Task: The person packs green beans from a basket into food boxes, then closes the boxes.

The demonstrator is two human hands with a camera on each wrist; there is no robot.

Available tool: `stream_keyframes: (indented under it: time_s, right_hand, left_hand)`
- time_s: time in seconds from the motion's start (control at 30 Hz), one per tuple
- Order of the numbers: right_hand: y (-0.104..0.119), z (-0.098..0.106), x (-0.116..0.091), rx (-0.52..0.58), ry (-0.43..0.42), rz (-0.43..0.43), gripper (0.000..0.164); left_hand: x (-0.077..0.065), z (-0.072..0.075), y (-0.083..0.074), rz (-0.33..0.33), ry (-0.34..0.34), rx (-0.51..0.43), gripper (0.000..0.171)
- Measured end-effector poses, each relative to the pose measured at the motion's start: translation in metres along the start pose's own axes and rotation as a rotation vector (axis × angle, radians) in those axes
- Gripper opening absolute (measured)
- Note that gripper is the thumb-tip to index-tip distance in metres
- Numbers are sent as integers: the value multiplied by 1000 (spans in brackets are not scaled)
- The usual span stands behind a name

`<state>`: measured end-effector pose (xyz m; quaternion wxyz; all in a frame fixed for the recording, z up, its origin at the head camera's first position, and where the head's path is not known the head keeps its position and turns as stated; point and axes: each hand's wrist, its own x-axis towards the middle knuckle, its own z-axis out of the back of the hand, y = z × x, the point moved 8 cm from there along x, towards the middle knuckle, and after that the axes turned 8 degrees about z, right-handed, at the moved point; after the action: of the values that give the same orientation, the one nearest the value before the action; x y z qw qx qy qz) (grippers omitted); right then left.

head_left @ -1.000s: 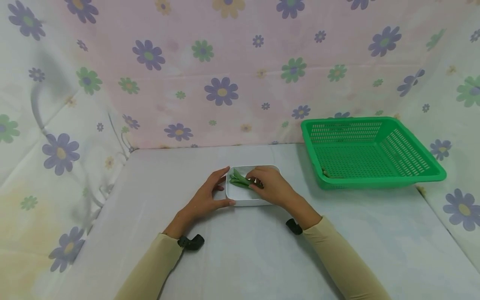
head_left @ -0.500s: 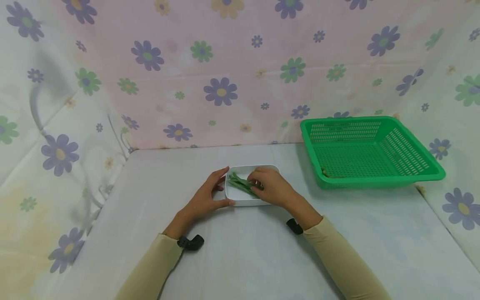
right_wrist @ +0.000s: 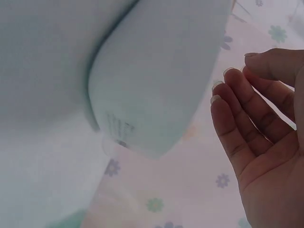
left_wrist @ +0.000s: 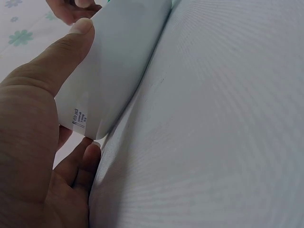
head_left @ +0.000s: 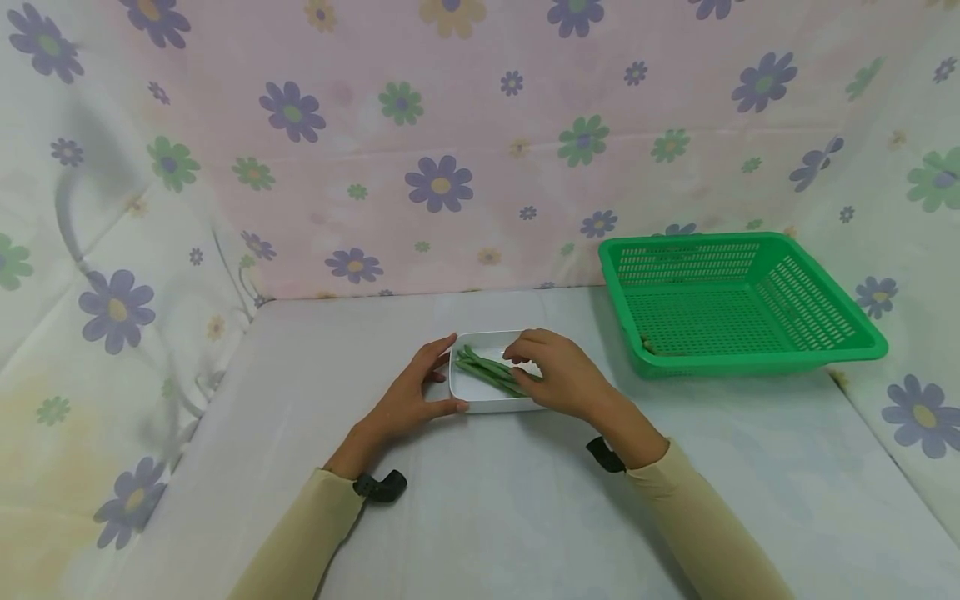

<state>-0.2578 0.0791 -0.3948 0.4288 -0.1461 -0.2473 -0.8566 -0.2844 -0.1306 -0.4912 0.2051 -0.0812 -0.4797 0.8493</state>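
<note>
In the head view, several long green beans (head_left: pixel 489 372) lie side by side in a shallow white rectangular dish (head_left: pixel 495 406), slanting from its left end toward the lower right. My left hand (head_left: pixel 408 395) grips the dish's left end, thumb at the near corner and fingers round the far side. The dish's outer wall (left_wrist: pixel 121 52), with small printing, shows close up in the left wrist view. Over the dish's right part is my right hand (head_left: pixel 558 372), fingers loosely bent. In the right wrist view those fingers (right_wrist: pixel 232 128) hold nothing and stand apart from the dish.
A green slotted plastic basket (head_left: pixel 757 362) stands at the back right, with a small brownish thing (head_left: pixel 648 345) in its near left corner. White cloth (head_left: pixel 480 508) covers the table. Flowered curtains (head_left: pixel 450 108) hang behind and at both sides.
The right hand has let go of the green beans, which now lie flat in the dish, and has drawn slightly up and right. The left hand has kept its hold.
</note>
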Motion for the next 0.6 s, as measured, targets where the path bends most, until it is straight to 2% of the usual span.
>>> stream_keyframes:
  time_s: [0.17,0.33,0.6]
  right_hand:
    - [1,22,-4,-18,-78,38,16]
    - [-4,48,-11,18,-158,57,19]
    - [-22,81,-27,16,-170,-36,25]
  left_hand:
    - [0,1,-1,12,5,13,108]
    - [0,1,1,8,6,44,107]
    - [-1,0,3,5,12,50,108]
